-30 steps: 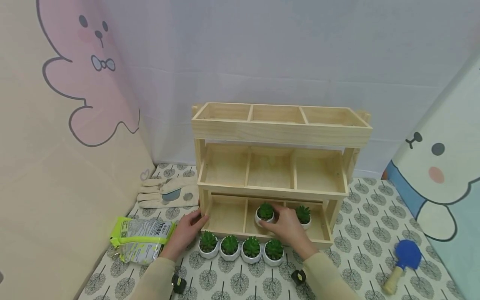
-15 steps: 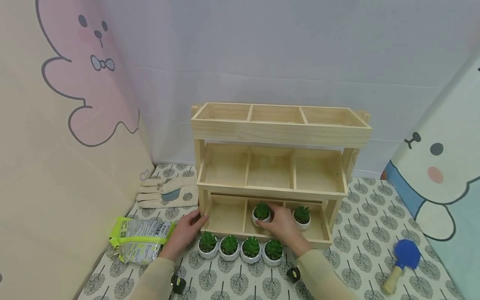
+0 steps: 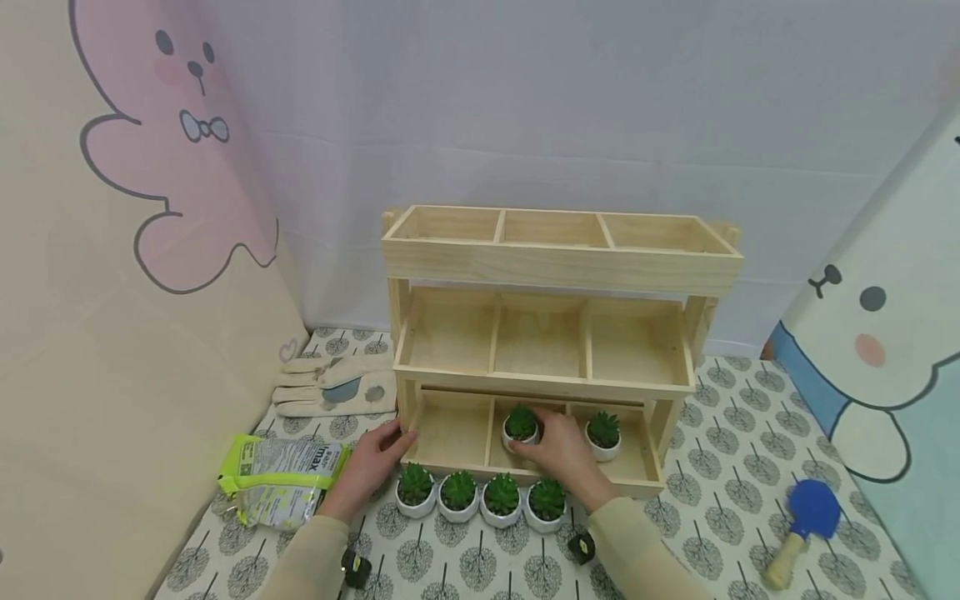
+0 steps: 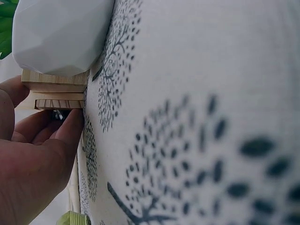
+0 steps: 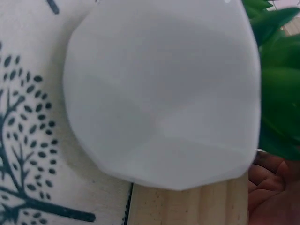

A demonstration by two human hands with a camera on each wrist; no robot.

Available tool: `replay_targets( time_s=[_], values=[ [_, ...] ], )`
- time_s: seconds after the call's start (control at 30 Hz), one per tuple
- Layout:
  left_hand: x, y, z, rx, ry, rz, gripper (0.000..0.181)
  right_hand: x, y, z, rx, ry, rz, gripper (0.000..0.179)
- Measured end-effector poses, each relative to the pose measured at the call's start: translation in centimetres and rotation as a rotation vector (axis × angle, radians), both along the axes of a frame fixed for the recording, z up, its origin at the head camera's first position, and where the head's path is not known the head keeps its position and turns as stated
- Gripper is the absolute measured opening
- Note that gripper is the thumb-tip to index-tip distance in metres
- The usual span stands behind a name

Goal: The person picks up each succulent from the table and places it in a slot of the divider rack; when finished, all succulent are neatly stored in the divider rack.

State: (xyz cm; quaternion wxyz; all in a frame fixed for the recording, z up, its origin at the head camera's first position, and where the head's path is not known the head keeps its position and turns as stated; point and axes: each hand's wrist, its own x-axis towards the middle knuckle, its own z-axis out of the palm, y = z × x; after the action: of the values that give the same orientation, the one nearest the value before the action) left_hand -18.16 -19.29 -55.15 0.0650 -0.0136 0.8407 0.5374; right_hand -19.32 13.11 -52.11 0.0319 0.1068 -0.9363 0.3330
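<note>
- The right hand (image 3: 564,450) has its fingers and thumb around a small potted succulent (image 3: 520,425), inside the middle compartment of the rack's bottom tier.
- The left hand (image 3: 372,461) pinches the lower left corner of the wooden rack (image 3: 562,262).
- Another succulent (image 3: 603,433) sits in the compartment to the right.
- Four white-potted succulents (image 3: 460,493) line the counter (image 3: 450,575) just before the bottom tier, in front of its opening.
- Pale gloves (image 3: 352,387) lie left of the rack; a blue trowel (image 3: 813,512) lies well to the right.
- The green-edged bag (image 3: 288,479) shows "max"; its smaller print is unreadable.
</note>
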Motion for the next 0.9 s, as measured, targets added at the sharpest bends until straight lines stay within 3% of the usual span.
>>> replay_targets(
  time_s=[0.9],
  values=[
    [0.05,-0.06,-0.22,0.030,0.018,-0.002,0.059,0.06,-0.08,0.37,0.010,-0.049,0.016,0.066]
  ],
)
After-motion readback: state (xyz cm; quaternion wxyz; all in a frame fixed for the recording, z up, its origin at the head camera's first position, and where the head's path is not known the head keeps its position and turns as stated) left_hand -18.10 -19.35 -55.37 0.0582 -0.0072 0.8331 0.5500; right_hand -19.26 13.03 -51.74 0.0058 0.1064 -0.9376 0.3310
